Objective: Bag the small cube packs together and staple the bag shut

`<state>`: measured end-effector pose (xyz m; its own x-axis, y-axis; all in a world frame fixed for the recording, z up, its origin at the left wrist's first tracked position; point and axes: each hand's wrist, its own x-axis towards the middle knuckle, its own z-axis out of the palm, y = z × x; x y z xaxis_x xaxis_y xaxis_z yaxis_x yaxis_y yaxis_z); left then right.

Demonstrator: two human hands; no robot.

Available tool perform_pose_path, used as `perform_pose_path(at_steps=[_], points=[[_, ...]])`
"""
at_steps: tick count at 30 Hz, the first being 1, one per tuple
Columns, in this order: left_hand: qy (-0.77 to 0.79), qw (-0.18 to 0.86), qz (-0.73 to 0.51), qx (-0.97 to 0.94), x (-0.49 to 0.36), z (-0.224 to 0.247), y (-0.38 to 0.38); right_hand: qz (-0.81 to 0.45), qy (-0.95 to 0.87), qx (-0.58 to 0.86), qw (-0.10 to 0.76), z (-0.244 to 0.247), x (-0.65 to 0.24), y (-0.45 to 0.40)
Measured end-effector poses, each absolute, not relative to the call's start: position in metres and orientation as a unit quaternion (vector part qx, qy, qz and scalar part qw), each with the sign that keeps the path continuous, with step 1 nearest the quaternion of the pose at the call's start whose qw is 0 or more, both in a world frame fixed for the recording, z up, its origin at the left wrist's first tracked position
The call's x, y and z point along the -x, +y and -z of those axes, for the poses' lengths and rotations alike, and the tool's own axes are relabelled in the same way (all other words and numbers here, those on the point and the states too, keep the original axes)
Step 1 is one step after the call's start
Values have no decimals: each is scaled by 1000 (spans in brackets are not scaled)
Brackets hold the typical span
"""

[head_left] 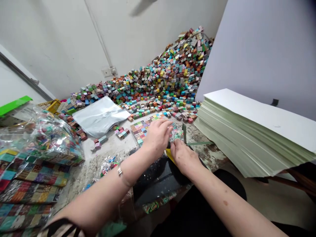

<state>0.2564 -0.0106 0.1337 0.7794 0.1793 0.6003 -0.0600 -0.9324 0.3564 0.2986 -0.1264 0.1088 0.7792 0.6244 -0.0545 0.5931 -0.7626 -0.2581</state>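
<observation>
Just right of centre, my left hand (158, 135) is bent with its fingers curled over a small clear bag of colourful bits (176, 133); what its fingertips hold, if anything, is hidden. My right hand (182, 154) is closed at the near edge of that bag, beside a yellow piece (170, 156). Both hands are above a black tray (155, 181). Behind my left hand lies a flat mosaic of patterned blocks (141, 129), partly covered by the hand.
A large heap of small blocks (160, 75) leans on the wall. Clear plastic bags (101, 115) lie at left centre. Wrapped block sets (32, 177) are stacked at the left. A thick stack of white sheets (261, 121) stands at the right.
</observation>
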Motion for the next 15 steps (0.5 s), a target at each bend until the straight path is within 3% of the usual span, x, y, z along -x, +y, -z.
perform_pose_path(at_steps=[5,15], points=[[-15,167,-263,-950,-316,-108,-13,-73,-307,939,134,-109,-299,-126],[-31,95,-161,-982,-315,-95,-16,-91,-317,926,184,-105,-300,-142]])
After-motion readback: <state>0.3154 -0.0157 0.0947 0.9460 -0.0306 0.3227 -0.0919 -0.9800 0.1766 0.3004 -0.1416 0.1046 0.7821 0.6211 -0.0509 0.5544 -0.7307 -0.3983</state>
